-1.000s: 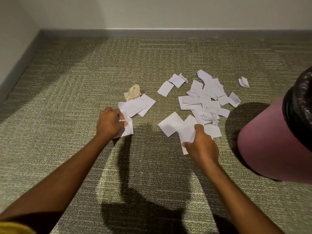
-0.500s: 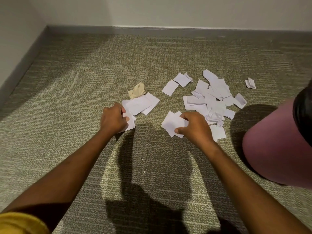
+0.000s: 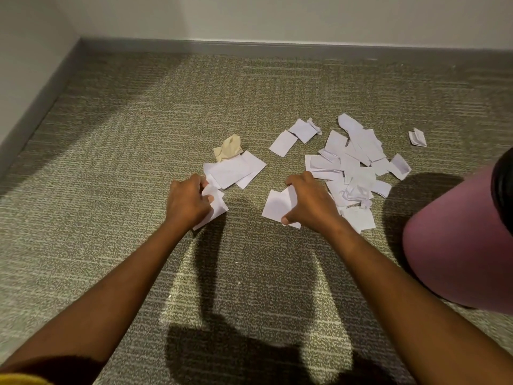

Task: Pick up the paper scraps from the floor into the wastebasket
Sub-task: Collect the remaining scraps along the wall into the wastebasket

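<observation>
Both hands down on the carpet, each closed around white paper. Left hand curled over a few scraps at the near edge of a small overlapping cluster; a crumpled tan scrap touching that cluster's far side. Right hand clutching several sheets, thumb pressed on their near edge, fingers over the top. Just right of that hand, the main heap of scraps, loosely piled. Two more pieces lying apart on the far left of the heap, one small folded scrap alone farther right. Pink wastebasket with black liner at right edge, near the heap, not touching it. Grey baseboard along the far wall.
</observation>
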